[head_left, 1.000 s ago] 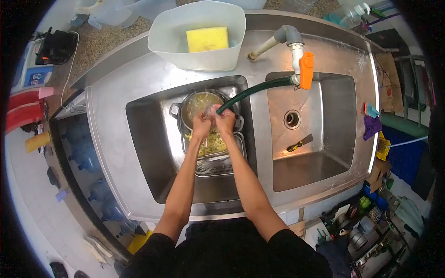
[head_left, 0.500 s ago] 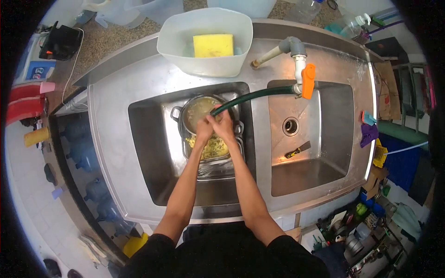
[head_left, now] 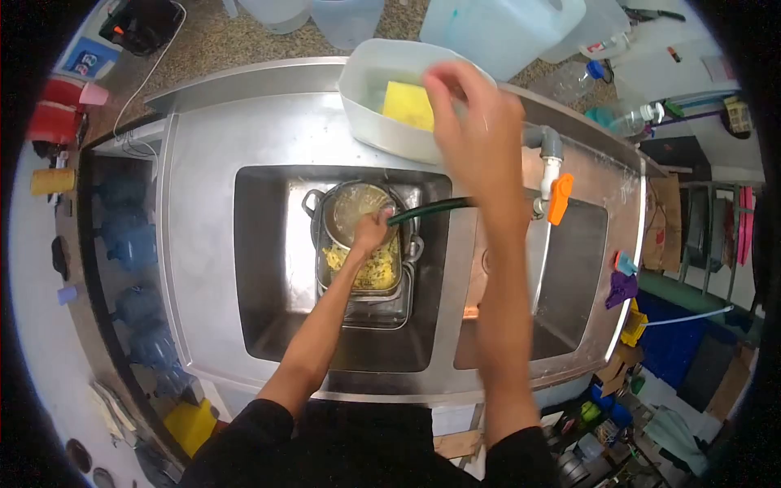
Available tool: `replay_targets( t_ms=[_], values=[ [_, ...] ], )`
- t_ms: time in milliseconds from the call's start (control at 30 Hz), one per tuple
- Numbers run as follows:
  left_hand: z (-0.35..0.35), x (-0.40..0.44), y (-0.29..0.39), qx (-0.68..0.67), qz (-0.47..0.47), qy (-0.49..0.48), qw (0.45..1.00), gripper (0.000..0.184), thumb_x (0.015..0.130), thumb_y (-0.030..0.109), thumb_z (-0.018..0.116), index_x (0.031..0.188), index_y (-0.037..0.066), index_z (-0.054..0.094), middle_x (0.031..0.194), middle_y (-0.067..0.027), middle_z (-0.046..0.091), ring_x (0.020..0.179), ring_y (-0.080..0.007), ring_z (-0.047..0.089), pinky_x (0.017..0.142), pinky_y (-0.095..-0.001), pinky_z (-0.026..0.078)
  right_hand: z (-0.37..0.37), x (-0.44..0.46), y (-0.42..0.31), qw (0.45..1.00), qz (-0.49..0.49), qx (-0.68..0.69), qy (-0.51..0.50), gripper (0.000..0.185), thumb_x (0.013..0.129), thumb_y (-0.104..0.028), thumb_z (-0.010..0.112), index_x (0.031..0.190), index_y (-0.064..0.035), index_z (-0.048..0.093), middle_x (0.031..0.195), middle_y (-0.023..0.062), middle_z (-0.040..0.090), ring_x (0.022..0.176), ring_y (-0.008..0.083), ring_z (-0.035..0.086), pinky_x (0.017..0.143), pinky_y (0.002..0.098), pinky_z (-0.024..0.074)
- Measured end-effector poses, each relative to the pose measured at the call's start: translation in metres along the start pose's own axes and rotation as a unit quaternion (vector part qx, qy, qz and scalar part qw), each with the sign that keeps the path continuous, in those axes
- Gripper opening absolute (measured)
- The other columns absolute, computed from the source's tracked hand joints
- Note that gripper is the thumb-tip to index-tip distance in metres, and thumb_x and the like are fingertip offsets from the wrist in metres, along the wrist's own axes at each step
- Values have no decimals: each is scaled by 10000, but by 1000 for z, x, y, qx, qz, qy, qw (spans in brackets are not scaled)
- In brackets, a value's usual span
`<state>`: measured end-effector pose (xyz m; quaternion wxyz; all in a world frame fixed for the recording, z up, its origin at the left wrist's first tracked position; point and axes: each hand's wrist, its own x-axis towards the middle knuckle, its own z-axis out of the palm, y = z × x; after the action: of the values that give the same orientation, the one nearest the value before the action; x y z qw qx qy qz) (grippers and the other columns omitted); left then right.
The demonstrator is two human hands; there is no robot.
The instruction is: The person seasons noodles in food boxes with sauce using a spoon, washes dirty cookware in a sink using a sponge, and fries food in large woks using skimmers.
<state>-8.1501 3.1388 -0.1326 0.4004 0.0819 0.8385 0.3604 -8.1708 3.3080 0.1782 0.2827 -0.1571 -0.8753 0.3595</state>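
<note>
Right hand (head_left: 476,114) is raised at the far edge of the surface, its fingers bent and spread apart, with nothing visible between them; it overlaps the tub in view, and I cannot tell whether it touches it. Left hand (head_left: 371,231) is down over the pot, fingers curled at the hose's end beside something small and clear; I cannot tell which of these it grips.

The steel surface (head_left: 203,244) holds two basins. The left basin (head_left: 281,333) lies toward its left edge, the right basin (head_left: 569,276) toward its right edge, partly hidden by the right arm. A pale tub (head_left: 368,126) stands by the far edge, behind the left basin's far right corner. In that basin, a tray (head_left: 320,272) carries yellow bits, and the pot (head_left: 326,220), with cloudy liquid inside, sits toward the basin's far edge. A green hose (head_left: 435,209) crosses the divider between the basins to the left hand. Near the surface's far right corner is a pipe with an orange handle (head_left: 560,199). A yellow sponge (head_left: 404,106) is in the tub.
</note>
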Motion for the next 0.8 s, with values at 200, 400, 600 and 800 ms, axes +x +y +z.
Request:
replay_targets(
  t_ms=[200, 400, 600, 800],
  values=[
    [9, 3, -15, 22, 16, 34, 999, 528, 909, 466, 479, 775, -12, 660, 583, -175, 594, 571, -343, 592, 573, -410, 450, 82, 67, 84, 753, -38, -434, -493, 245, 697, -185, 688, 902, -52, 672, 898, 174, 667, 842, 287, 645, 742, 369, 511],
    [7, -1, -29, -232, 15, -41, 972, 429, 949, 349, 456, 747, 26, 653, 545, -54, 550, 497, -152, 514, 499, -326, 405, 67, 90, 78, 854, -60, -179, -485, 293, 700, -222, 695, 889, -10, 619, 845, 151, 654, 772, 260, 624, 684, 347, 494],
    [12, -8, -30, -268, -17, -11, 963, 487, 930, 442, 469, 750, 21, 635, 553, -49, 525, 507, -131, 490, 510, -306, 390, 81, 65, 108, 846, 45, -213, -487, 333, 735, -263, 662, 930, 0, 605, 939, 169, 654, 829, 273, 625, 718, 365, 486],
    [-9, -22, -25, -198, -33, 5, 980, 739, 902, 627, 337, 576, 14, 591, 490, -85, 508, 524, -196, 530, 569, -331, 420, 73, 87, 63, 764, -34, -389, -513, 435, 714, -271, 647, 1050, 1, 606, 1032, 215, 628, 874, 293, 622, 748, 388, 485]
  ],
)
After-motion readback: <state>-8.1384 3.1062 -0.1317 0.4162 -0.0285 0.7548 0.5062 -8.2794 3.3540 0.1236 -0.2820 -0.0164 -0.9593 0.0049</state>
